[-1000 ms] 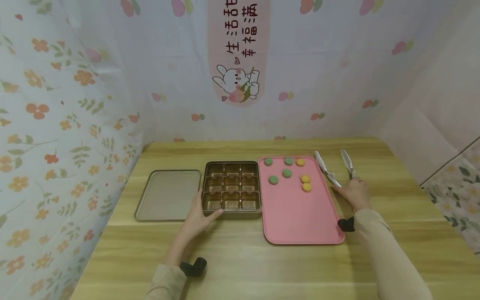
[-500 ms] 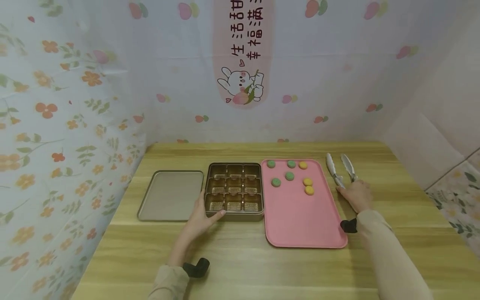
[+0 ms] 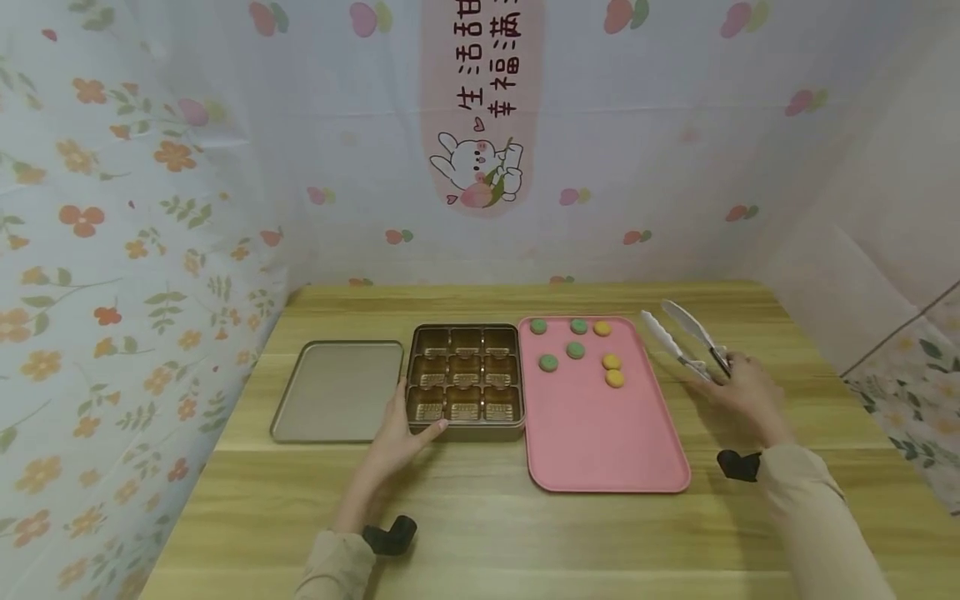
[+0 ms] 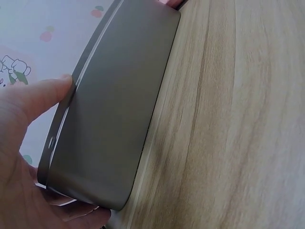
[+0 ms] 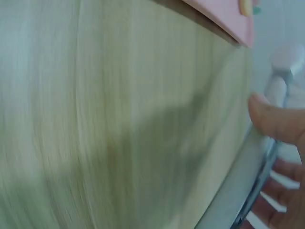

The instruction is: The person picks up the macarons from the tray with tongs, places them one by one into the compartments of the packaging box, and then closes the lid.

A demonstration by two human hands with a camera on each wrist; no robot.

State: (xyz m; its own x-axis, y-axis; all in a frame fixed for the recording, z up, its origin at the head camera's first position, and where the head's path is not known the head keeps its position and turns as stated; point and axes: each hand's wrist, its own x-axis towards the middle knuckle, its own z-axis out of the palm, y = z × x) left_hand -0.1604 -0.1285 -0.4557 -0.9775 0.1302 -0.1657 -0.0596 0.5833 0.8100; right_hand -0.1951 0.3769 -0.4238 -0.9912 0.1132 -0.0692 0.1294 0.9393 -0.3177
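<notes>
My right hand (image 3: 748, 392) holds a pair of metal tongs (image 3: 689, 324), their two scalloped arms spread apart and pointing away from me. In the right wrist view, the thumb lies on one side of the tongs (image 5: 238, 181) with the other fingers behind. My left hand (image 3: 396, 435) grips the near left corner of a dark gold tin box (image 3: 465, 432), which has a gold insert of several square compartments. Seen from the left wrist, the thumb sits on the rim of the tin box (image 4: 109, 109) while the fingers wrap its side.
A pink tray (image 3: 600, 442) right of the tin box carries green macarons (image 3: 548, 362) and yellow macarons (image 3: 614, 378) toward its back. The flat tin lid (image 3: 337, 392) lies to the left on the wooden table (image 3: 480, 525). Printed cloth (image 3: 337, 150) hangs behind.
My right hand has lifted the tongs from beside the tray and drawn them right, now over the table. The left hand stays at the tin box's corner.
</notes>
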